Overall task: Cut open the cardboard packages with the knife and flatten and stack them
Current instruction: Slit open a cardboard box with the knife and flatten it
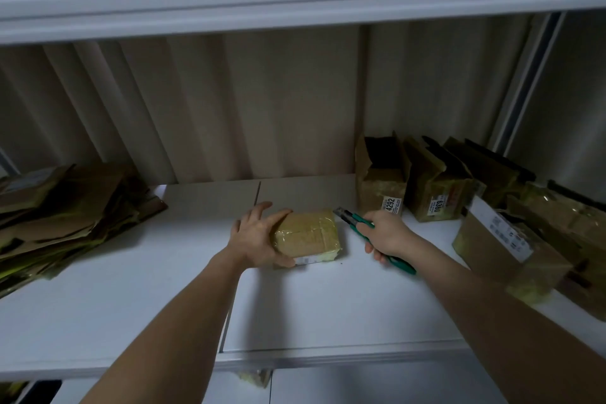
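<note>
A small taped cardboard package [308, 233] is lain flat on the white shelf [164, 298] and is grasped at its left side by the left hand [254, 239]. A green knife [370, 233] is gripped by the right hand [387, 234], its blade pointed just beside the package's far right corner. Flattened cardboard [65, 216] is stacked at left, opened boxes [426, 187] at right

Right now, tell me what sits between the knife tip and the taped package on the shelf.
Nothing visible. The right hand holds the green knife, its tip just off the far right corner of the taped package, with only bare shelf between. The left hand grips the package's left side.
</note>
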